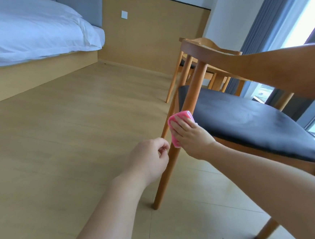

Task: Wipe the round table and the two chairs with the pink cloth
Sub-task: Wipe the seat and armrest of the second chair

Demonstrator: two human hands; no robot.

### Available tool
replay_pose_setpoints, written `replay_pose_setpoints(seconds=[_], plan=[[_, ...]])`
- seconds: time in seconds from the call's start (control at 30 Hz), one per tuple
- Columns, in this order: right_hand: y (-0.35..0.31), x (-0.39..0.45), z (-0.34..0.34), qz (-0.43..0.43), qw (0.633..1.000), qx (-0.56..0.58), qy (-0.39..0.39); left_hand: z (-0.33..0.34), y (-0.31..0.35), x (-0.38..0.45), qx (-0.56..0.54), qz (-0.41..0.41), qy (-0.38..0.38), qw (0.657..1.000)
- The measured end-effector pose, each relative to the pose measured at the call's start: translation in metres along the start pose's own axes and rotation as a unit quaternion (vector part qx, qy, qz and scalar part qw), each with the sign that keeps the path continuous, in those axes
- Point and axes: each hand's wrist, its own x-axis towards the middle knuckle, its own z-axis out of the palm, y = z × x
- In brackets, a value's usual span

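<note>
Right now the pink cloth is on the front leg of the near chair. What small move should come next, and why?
Probably slide the pink cloth down the chair leg toward the floor. The right hand presses it against the leg just beside the black seat, so the long lower part looks not yet wiped. The left hand hangs near the leg, holding nothing.

bed (33, 34) far left | near chair (247, 116) right | second chair (209, 43) behind it
</note>
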Motion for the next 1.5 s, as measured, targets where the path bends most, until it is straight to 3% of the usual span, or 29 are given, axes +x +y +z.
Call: replay_pose_setpoints(seconds=[0.43,0.8,1.17,1.5], plan=[[-0.018,-0.021,0.053,0.017,0.997,0.015,0.070,0.031,0.018,0.000,0.069,0.034,-0.048,0.996],[-0.010,-0.082,0.087,0.033,0.996,0.003,0.078,0.071,0.056,0.010,0.081,0.066,-0.069,0.992],[0.022,-0.208,0.145,0.074,0.985,0.075,0.134,0.129,0.088,0.012,0.108,0.112,-0.120,0.981],[0.054,-0.317,0.197,0.144,0.983,0.083,0.081,0.201,0.127,0.017,0.100,0.131,-0.171,0.971]])
